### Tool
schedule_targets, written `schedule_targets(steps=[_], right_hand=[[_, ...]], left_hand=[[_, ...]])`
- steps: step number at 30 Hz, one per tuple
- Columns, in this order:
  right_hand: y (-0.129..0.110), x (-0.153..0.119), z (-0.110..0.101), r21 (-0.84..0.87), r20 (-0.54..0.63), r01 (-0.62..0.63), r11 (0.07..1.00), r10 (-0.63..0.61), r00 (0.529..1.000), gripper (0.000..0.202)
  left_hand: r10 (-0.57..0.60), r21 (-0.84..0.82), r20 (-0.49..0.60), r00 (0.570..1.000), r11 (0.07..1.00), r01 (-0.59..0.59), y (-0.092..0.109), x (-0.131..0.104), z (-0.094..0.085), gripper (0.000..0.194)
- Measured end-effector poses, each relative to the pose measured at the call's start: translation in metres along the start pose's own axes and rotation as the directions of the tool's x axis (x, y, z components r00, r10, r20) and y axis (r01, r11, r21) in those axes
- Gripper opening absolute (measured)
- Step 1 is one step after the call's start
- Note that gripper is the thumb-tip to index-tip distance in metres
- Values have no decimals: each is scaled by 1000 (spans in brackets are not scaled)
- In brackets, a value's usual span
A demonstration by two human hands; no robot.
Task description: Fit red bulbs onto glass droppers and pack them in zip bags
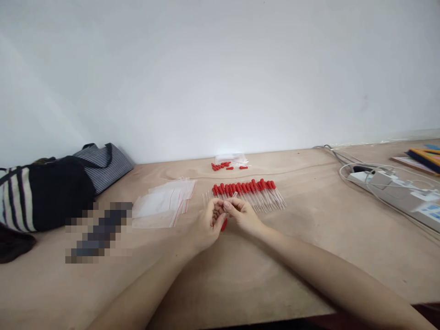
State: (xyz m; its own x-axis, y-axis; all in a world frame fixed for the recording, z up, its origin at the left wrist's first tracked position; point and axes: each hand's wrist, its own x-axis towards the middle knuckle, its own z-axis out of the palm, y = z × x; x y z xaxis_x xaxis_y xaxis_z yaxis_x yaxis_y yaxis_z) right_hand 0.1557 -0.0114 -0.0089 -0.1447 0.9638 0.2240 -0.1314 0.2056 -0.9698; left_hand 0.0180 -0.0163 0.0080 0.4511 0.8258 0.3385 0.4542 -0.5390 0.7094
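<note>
One clear tube pinched in right hand; left hand half curled beside it, hold can't be told. One red bulb by its thumb. Over a dozen red-topped droppers rowed just behind.

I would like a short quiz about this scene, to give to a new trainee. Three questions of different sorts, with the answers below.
1. Which things lie to the left of the row of droppers?
A) flat clear bags
B) a stack of bowls
C) a pair of scissors

2. True or false: the left hand and the right hand are held wide apart.

3. Fill in the missing word: the bulbs on the droppers in the row are ____ in colour.

Key: 1. A. 2. False; they are close together, in front of the row. 3. red.
</note>
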Motion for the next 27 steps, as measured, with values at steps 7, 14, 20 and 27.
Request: schedule_targets(steps=[7,14,20,27], right_hand=[[0,-6,-27,-39,-195,16,999,-24,981,39],[4,-19,-52,-52,-180,-35,998,25,983,45],[5,-20,-50,-17,-174,-37,999,34,984,36],[8,-22,-52,-31,-169,-52,998,46,984,36]], left_hand=[[-311,267,129,942,926,269,-18,-8,-53,37],[-432,16,310,847,893,449,-35,-11,-48,28],[-432,-23,242,869,893,450,-44,-5,-52,21],[-419,53,179,890,907,417,-56,-3,-60,25]])
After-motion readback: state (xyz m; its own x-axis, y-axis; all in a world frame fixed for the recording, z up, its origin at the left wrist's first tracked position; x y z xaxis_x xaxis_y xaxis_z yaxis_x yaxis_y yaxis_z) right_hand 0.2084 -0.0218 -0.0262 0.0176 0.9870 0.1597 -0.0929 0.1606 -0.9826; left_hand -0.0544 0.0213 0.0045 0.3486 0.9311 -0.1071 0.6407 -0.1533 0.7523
